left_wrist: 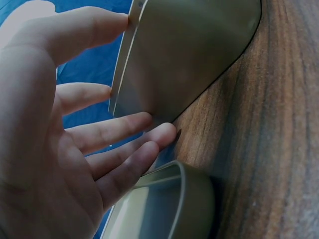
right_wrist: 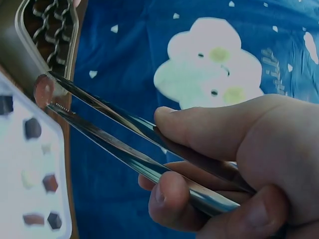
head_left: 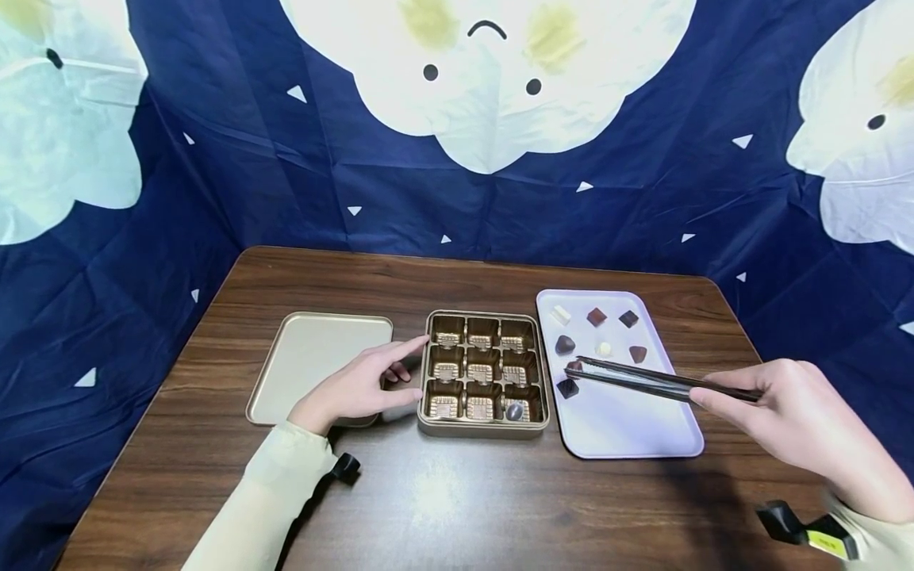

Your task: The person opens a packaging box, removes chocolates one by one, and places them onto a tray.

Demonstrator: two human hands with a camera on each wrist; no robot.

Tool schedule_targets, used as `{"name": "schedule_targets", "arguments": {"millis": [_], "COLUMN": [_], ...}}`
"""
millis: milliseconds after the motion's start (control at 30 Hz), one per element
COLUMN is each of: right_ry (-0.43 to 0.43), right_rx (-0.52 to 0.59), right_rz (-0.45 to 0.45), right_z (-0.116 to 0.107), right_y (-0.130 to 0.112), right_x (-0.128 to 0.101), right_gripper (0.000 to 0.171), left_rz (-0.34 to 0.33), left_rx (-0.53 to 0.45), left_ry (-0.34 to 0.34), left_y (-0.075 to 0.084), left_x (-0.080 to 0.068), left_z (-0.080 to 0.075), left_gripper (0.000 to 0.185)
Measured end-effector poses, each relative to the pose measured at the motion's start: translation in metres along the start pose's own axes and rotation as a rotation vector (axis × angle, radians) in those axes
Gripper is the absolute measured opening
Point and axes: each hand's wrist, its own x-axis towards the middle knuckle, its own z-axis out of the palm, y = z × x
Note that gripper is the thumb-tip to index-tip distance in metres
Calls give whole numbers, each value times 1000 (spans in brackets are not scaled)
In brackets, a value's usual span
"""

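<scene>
My right hand (head_left: 793, 412) grips long dark metal tweezers (head_left: 643, 379) over the white tray. A reddish-brown chocolate (right_wrist: 44, 90) is between their tips, which look slightly apart around it. The thumb and forefinger of my left hand (head_left: 364, 385) touch the left side of a gold tin (head_left: 481, 431); the other fingers extend loosely beside it. Inside the tin is a gold insert of three rows of three compartments. A dark round chocolate (head_left: 515, 411) lies in its front right compartment.
Several chocolates, among them a dark one (head_left: 565, 344) and a cream one (head_left: 603, 349), lie on the white tray (head_left: 635, 436) right of the tin. A gold lid (head_left: 314, 357) lies left of it, partly under my left hand. Blue cloth (head_left: 485, 206) hangs behind the wooden table (head_left: 400, 507).
</scene>
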Motion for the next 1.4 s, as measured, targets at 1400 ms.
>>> {"name": "schedule_targets", "arguments": {"millis": [1400], "right_ry": [-68], "right_rx": [-90], "right_rz": [190], "right_z": [14], "right_y": [34], "right_x": [-27], "right_gripper": [23], "left_rz": [30], "left_rx": [3], "left_ry": [8], "left_y": [0], "left_x": [0], "left_z": [0], "left_gripper": [84]}}
